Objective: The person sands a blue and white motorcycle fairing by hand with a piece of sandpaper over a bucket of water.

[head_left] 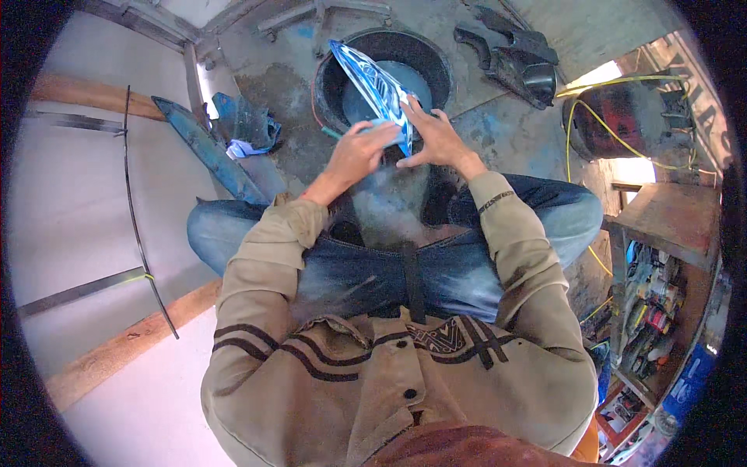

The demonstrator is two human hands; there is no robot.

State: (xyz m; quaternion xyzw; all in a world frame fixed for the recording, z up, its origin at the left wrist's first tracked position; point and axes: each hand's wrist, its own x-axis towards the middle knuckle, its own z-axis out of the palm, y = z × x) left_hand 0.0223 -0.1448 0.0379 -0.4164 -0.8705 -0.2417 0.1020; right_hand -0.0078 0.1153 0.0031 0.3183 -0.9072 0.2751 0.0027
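Note:
A long, pointed blue-and-white patterned panel slants over a round black tub with greyish liquid in it. My right hand grips the panel's near end, thumb low and fingers along its right edge. My left hand is closed on a flat pale-blue piece, maybe a pad or cloth, pressed to the panel's lower left side. The fingers hide most of that piece, and slight blur covers the hand.
Dark plastic parts lie at the far right on the stained floor. To the left a long blue panel leans near a blue broken-looking part. A yellow hose loops by a dark drum. Right stands a cluttered wooden shelf.

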